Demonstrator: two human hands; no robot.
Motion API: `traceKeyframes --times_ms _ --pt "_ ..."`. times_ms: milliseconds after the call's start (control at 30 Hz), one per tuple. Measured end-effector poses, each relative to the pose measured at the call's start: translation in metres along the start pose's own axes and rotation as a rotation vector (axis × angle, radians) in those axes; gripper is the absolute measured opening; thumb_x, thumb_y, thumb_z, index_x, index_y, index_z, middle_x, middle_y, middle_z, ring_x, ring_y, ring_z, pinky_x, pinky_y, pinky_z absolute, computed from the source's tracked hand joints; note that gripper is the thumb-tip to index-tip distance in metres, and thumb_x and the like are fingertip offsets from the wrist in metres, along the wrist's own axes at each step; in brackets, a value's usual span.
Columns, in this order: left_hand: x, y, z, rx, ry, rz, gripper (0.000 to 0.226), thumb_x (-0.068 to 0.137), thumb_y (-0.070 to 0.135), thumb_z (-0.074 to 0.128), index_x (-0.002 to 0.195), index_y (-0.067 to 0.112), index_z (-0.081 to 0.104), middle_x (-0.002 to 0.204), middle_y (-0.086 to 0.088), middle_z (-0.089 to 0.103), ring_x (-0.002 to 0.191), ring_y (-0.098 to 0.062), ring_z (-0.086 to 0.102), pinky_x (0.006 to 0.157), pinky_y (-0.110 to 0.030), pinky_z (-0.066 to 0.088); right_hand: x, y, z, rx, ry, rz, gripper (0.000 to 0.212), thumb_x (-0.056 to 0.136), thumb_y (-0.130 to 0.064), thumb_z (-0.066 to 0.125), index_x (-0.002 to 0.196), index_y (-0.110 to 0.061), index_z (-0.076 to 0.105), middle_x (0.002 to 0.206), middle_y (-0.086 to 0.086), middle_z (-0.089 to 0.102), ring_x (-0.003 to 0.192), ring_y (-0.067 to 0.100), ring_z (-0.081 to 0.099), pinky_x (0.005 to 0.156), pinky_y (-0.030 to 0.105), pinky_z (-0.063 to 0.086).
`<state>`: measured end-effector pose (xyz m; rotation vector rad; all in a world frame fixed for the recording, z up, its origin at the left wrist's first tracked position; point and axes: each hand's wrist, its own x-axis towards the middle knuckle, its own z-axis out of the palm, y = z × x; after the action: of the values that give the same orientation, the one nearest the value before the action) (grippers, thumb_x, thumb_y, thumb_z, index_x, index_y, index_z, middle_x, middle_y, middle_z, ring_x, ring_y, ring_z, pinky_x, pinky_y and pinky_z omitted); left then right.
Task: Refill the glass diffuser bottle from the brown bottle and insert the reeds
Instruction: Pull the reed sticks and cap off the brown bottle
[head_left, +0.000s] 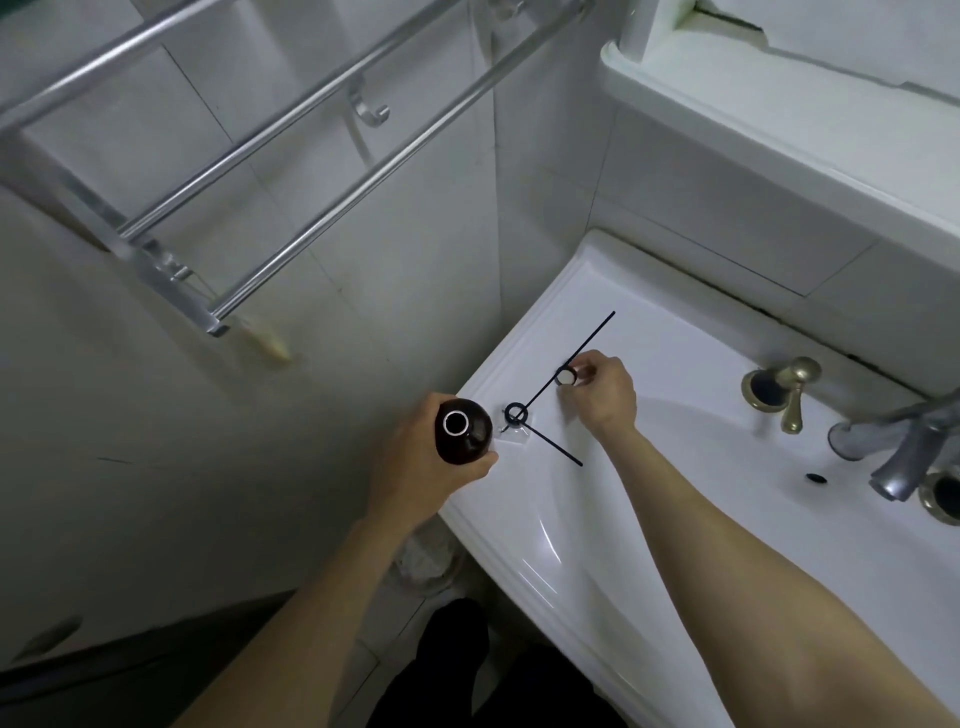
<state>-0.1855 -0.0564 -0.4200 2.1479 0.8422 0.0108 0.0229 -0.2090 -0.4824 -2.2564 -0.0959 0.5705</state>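
- The left hand (415, 467) grips the brown bottle (465, 428) around its body. The bottle stands upright with its mouth open, at the left edge of the white sink (649, 467).
- The glass diffuser bottle (516, 415) stands on the sink rim, just beside the brown bottle on its right, between the two hands.
- Two black reeds meet at its dark neck: the long reed (587, 340) points up and right, the short reed (556, 448) points down and right. I cannot tell if they sit inside it.
- The right hand (608, 395) is near the diffuser bottle, on its right. Its fingers pinch a small round cap (566, 375), close to the long reed.
- A faucet (904, 457) is far on the right.
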Motion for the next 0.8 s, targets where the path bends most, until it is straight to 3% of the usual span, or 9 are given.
traceKeyframes --times_ms 167,333,400,500,600,700,800 --pt "-0.001 -0.001 0.000 -0.009 0.000 -0.006 0.067 0.060 0.061 0.090 0.112 0.046 0.051 0.106 0.021 0.070 0.098 -0.008 0.070 0.084 -0.042 0.061 -0.005 0.001 -0.002 -0.048 0.003 -0.011 0.052 0.081 -0.010 0.070 0.129 -0.026 0.060 0.119 -0.002 0.059 0.095 0.017 0.062 0.074 0.029 0.043" --pt "-0.003 -0.001 -0.001 -0.020 0.022 0.003 0.070 0.060 0.063 0.091 0.115 0.043 0.053 0.106 0.019 0.071 0.099 -0.010 0.070 0.083 -0.045 0.062 -0.041 0.003 -0.020 -0.181 0.071 -0.122 0.060 0.085 -0.013 0.071 0.140 -0.023 0.049 0.128 -0.001 0.049 0.088 0.014 0.055 0.073 0.033 0.045" --pt "-0.003 -0.001 -0.001 -0.031 0.027 0.009 0.070 0.061 0.065 0.091 0.116 0.041 0.054 0.106 0.019 0.071 0.100 -0.009 0.071 0.083 -0.044 0.062 -0.058 0.003 -0.029 -0.167 0.064 -0.159 0.063 0.084 -0.017 0.076 0.140 -0.026 0.048 0.119 -0.004 0.052 0.085 0.014 0.055 0.072 0.033 0.045" --pt "-0.002 0.000 -0.001 -0.018 0.019 0.002 0.071 0.060 0.069 0.089 0.116 0.043 0.053 0.107 0.021 0.071 0.102 -0.011 0.070 0.085 -0.045 0.062 -0.076 0.004 -0.040 -0.053 -0.150 -0.169 0.074 0.075 -0.027 0.092 0.136 -0.034 0.051 0.098 -0.008 0.057 0.073 0.013 0.054 0.073 0.034 0.049" --pt "-0.003 0.000 -0.002 -0.003 0.009 0.007 0.071 0.060 0.070 0.087 0.116 0.044 0.052 0.107 0.020 0.071 0.103 -0.012 0.070 0.086 -0.046 0.061 -0.087 -0.004 -0.043 0.018 -0.315 -0.225 0.081 0.070 -0.031 0.097 0.137 -0.035 0.053 0.094 -0.008 0.057 0.066 0.012 0.049 0.070 0.017 0.046" --pt "-0.004 0.002 -0.004 0.010 0.013 -0.001 0.070 0.059 0.069 0.086 0.116 0.046 0.051 0.109 0.020 0.070 0.104 -0.013 0.069 0.088 -0.046 0.061 -0.089 -0.019 -0.036 0.057 -0.310 -0.271 0.075 0.071 -0.032 0.096 0.136 -0.031 0.058 0.091 -0.007 0.058 0.065 0.013 0.047 0.069 0.013 0.044" --pt "-0.005 0.004 -0.005 0.018 0.003 0.005 0.072 0.058 0.069 0.086 0.117 0.046 0.050 0.110 0.018 0.070 0.106 -0.015 0.068 0.088 -0.047 0.060 -0.090 -0.026 -0.027 0.154 -0.255 -0.260 0.054 0.078 -0.031 0.092 0.125 -0.028 0.067 0.086 -0.006 0.060 0.064 0.011 0.052 0.073 0.022 0.047"
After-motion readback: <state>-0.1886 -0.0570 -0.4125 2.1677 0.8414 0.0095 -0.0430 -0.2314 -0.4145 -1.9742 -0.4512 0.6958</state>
